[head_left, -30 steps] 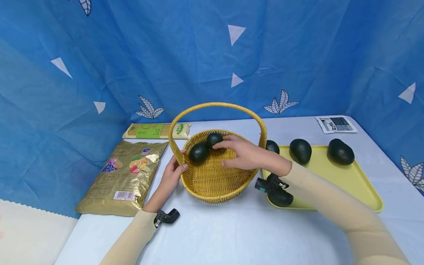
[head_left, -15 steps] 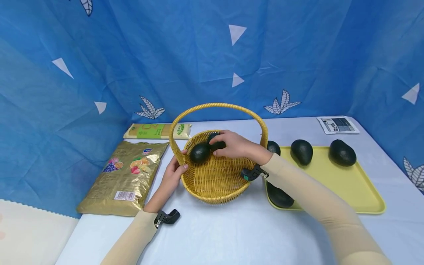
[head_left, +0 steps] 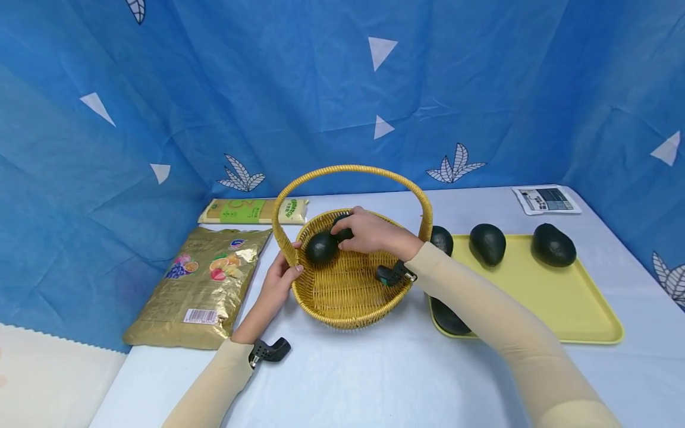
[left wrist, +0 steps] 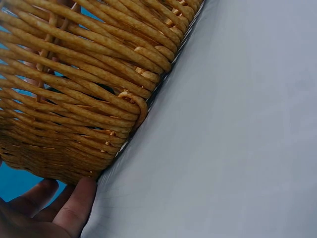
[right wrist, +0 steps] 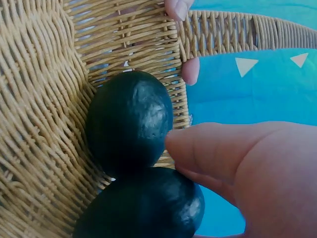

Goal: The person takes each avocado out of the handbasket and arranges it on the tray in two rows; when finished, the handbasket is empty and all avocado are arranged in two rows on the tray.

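Observation:
A yellow woven basket (head_left: 342, 297) with a tall arched handle stands on the table. My left hand (head_left: 277, 279) grips its left rim by the foot of the handle. Two dark green avocados lie together inside, at the back left. The left avocado (head_left: 321, 248) rests against the basket wall. Over the other avocado (right wrist: 143, 206) is my right hand (head_left: 369, 232), fingers and thumb around it, covering part of it in the head view. In the right wrist view a fingertip also touches the neighbouring avocado (right wrist: 130, 121).
Right of the basket, a yellow tray (head_left: 535, 297) bears several avocados, partly behind my right sleeve. A gold foil bag (head_left: 200, 291) and a noodle packet (head_left: 251, 211) lie to the left. A white pouch (head_left: 546, 200) sits back right, before a blue curtain (head_left: 321, 89).
My right hand and forearm have shifted left, deeper into the basket, and the fingers now cover more of the second avocado. The left hand keeps its grip on the rim.

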The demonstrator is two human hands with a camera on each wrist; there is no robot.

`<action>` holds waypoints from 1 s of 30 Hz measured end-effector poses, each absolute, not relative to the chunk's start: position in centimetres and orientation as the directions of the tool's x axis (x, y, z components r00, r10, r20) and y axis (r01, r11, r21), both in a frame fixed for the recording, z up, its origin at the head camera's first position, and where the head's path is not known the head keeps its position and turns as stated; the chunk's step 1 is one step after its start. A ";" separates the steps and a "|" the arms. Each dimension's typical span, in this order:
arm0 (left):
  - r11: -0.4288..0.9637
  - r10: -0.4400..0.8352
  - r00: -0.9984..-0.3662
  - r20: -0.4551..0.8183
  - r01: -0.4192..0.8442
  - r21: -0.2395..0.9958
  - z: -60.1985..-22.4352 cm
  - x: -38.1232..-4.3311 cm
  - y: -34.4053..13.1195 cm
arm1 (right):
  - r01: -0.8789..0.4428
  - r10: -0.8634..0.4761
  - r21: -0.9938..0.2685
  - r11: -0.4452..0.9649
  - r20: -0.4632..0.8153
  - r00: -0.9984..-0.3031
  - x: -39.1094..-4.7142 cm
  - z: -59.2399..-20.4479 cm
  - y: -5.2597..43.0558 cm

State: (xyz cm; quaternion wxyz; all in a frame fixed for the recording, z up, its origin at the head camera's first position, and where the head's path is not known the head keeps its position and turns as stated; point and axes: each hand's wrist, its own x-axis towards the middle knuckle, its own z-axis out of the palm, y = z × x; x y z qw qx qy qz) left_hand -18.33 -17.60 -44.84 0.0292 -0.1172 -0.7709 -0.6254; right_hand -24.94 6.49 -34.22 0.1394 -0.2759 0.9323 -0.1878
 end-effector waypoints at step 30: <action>0.191 0.130 -0.972 0.195 0.217 0.957 -45.0 -18.4 -17.5 | -0.535 -0.689 -0.445 0.718 -0.350 -0.634 -24.1 -34.8 7.2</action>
